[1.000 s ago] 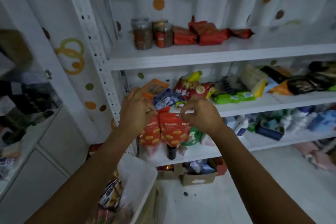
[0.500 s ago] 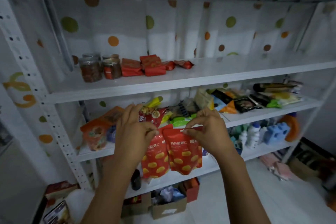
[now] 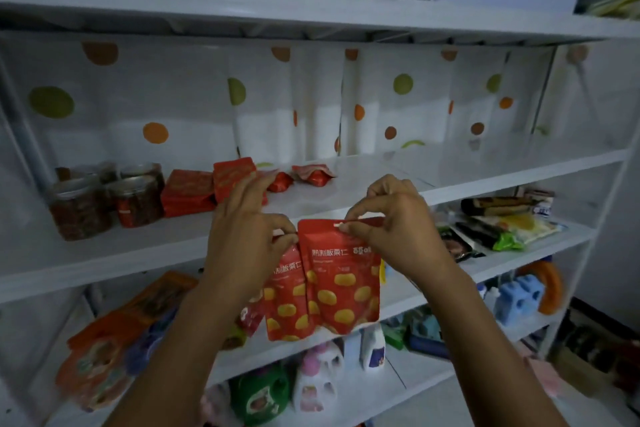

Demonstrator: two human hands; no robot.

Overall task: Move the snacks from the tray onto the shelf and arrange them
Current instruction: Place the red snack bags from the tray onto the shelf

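Two red snack pouches hang overlapped just in front of the near edge of the shelf, not yet resting on it. The left hand pinches the left pouch's top corner and the right hand pinches the right pouch's top seam, probably to carry both as a flat pair. Long axes run vertical, seams up, printed faces toward the viewer. Jars and red packs occupy the shelf's left.

Red snack pouches with yellow spots. Plain white shelf. White curtain with green, orange and brown dots.
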